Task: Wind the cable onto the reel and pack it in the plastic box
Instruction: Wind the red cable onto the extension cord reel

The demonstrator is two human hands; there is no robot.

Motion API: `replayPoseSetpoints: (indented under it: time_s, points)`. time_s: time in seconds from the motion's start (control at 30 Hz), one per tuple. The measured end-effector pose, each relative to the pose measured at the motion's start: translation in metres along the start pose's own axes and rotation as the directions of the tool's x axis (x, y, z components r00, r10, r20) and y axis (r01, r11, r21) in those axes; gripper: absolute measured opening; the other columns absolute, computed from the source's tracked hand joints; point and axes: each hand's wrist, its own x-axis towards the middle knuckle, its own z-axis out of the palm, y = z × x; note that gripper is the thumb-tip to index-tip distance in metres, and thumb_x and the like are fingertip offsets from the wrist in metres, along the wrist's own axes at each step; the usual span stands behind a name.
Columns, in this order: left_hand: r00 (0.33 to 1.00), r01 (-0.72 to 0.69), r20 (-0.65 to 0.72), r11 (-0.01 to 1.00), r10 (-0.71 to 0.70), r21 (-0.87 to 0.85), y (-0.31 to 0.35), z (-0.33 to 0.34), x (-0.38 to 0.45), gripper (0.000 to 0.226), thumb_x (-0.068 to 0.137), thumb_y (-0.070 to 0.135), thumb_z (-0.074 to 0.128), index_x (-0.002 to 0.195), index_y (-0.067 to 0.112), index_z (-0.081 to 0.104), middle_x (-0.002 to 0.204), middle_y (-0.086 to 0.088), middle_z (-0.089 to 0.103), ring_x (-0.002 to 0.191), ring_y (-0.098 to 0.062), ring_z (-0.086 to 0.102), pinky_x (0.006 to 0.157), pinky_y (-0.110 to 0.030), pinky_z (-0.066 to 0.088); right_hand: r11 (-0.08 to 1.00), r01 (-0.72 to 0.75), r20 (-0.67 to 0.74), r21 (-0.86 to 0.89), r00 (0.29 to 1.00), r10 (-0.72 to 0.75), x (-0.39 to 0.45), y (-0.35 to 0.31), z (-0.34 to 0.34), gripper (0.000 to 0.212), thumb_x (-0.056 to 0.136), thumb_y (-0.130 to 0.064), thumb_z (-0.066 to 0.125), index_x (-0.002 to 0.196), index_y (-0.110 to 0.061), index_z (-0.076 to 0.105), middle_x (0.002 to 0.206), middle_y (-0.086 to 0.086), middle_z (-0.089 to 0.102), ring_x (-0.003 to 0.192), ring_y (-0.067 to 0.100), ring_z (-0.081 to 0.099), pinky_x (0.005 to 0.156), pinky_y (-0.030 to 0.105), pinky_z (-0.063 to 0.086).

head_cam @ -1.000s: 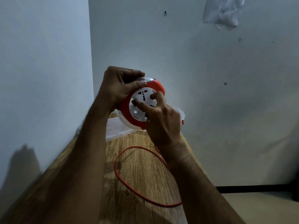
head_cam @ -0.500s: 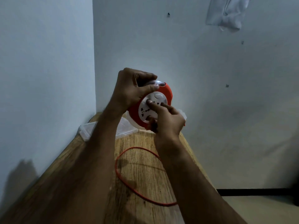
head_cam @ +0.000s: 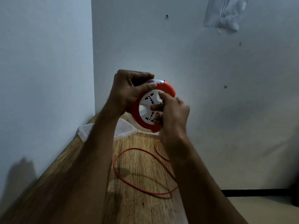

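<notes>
head view: two hands (head_cam: 129, 92) (head_cam: 174, 113), one reel (head_cam: 153, 109), one cable (head_cam: 139, 186)

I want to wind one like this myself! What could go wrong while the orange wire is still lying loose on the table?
The loose cable lies in a big loop on the wooden table, so it could kink or snag as it feeds in. Part of it runs near the table's right edge and might slip off. The reel is held in the air by the left hand while the right hand works its centre, so it could drop.

Wooden table (head_cam: 139, 206): cable (head_cam: 129, 183), plastic box (head_cam: 123, 130).
</notes>
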Motion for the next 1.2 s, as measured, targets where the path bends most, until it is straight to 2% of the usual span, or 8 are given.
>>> replayPoseSetpoints:
  time_s: [0.03,0.1,0.17,0.37,0.53,0.7,1.0,1.2]
  points:
    - [1.000,0.015,-0.003,1.000,-0.015,-0.011,0.000,-0.001,0.000,0.036,0.086,0.029,0.077,0.117,0.012,0.073,0.111,0.001,0.075,0.092,-0.008,0.075,0.084,-0.029,0.061,0.940,0.278,0.080,-0.196,0.960,-0.267,0.005,-0.001,-0.004,0.025,0.092,-0.024,0.070,0.110,-0.007,0.064,0.087,0.009,0.075,0.059,0.009,0.066,0.049,0.025,0.054]
    - [0.999,0.036,-0.006,0.999,-0.036,-0.027,0.000,-0.004,0.000,0.035,0.086,0.028,0.076,0.117,0.013,0.073,0.110,0.001,0.075,0.093,-0.009,0.075,0.085,-0.029,0.061,0.486,0.706,0.374,-0.516,0.696,-0.613,0.019,-0.002,-0.016,0.023,0.089,-0.021,0.074,0.108,-0.011,0.064,0.098,0.004,0.074,0.072,0.010,0.069,0.060,0.031,0.061]
    - [0.999,0.049,-0.005,0.998,-0.049,-0.029,0.000,-0.007,0.000,0.036,0.085,0.027,0.077,0.117,0.012,0.072,0.110,0.001,0.075,0.094,-0.009,0.074,0.085,-0.029,0.061,0.169,0.816,0.624,-0.553,0.541,-0.564,0.029,-0.005,-0.029,0.028,0.086,-0.015,0.074,0.113,-0.016,0.066,0.114,0.005,0.068,0.083,0.014,0.067,0.068,0.035,0.062]
    - [0.996,0.089,-0.016,0.996,-0.088,0.009,-0.004,-0.015,-0.002,0.035,0.085,0.026,0.077,0.117,0.013,0.072,0.111,0.001,0.075,0.094,-0.011,0.074,0.085,-0.029,0.061,-0.017,0.845,0.832,-0.535,0.523,-0.185,0.034,-0.002,-0.038,0.056,0.091,-0.015,0.069,0.141,-0.037,0.054,0.151,0.008,0.035,0.110,0.025,0.064,0.087,0.036,0.060]
    - [0.994,0.105,-0.029,0.994,-0.105,0.015,-0.006,-0.018,-0.001,0.036,0.085,0.027,0.077,0.118,0.014,0.072,0.112,0.001,0.074,0.095,-0.011,0.074,0.086,-0.030,0.061,-0.089,0.818,0.818,-0.569,0.551,-0.166,0.028,0.010,-0.029,0.064,0.091,-0.022,0.071,0.147,-0.044,0.045,0.155,0.008,0.025,0.111,0.025,0.061,0.092,0.034,0.058]
    - [0.994,0.105,-0.027,0.994,-0.104,0.041,-0.006,-0.018,-0.001,0.036,0.085,0.025,0.077,0.118,0.012,0.072,0.114,-0.001,0.074,0.096,-0.010,0.073,0.085,-0.028,0.061,-0.055,0.800,0.758,-0.598,0.541,-0.365,0.022,0.034,-0.020,0.054,0.083,-0.022,0.081,0.133,-0.032,0.063,0.141,0.022,0.047,0.094,0.036,0.070,0.075,0.046,0.064]
    - [0.998,0.054,0.014,0.997,-0.055,0.059,0.000,-0.014,0.003,0.040,0.084,0.031,0.077,0.119,0.014,0.072,0.114,0.003,0.074,0.095,-0.006,0.072,0.081,-0.020,0.059,-0.116,0.731,0.620,-0.673,0.472,-0.627,0.022,0.051,-0.021,0.055,0.076,-0.030,0.085,0.128,-0.027,0.068,0.113,0.022,0.065,0.071,0.027,0.069,0.056,0.025,0.049]
    - [0.999,-0.008,0.049,0.993,0.002,0.122,-0.001,-0.005,0.001,0.042,0.082,0.031,0.080,0.119,0.013,0.072,0.118,0.000,0.074,0.097,-0.005,0.072,0.085,-0.021,0.059,0.236,0.695,0.418,-0.679,0.630,-0.654,0.019,0.052,-0.014,0.055,0.077,-0.042,0.080,0.124,-0.015,0.068,0.098,0.005,0.077,0.073,0.015,0.073,0.067,0.009,0.046]
